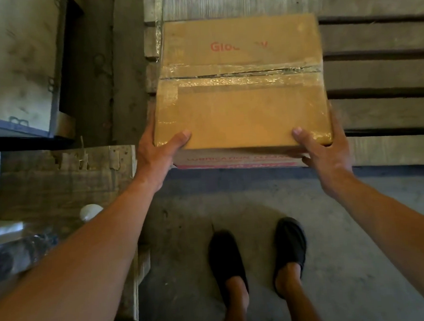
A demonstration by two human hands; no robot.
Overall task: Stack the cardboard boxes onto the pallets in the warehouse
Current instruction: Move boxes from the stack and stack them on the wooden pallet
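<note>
one rectangular cardboard box (239,89) sealed with glossy crinkled tape, near corners gripped by left hand (155,151) and right hand (327,153), held over one rough slatted wooden pallet (379,75), two black shoes (256,254) on concrete

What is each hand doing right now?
Left hand: grips the taped brown cardboard box at its near left corner.
Right hand: grips that box's near right corner.

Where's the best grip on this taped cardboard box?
Take the cardboard box by its two near corners, coming from the near edge: left hand on the left wall, right hand on the right, thumbs on top. It is wide and flat-topped, with no handles showing.
</note>
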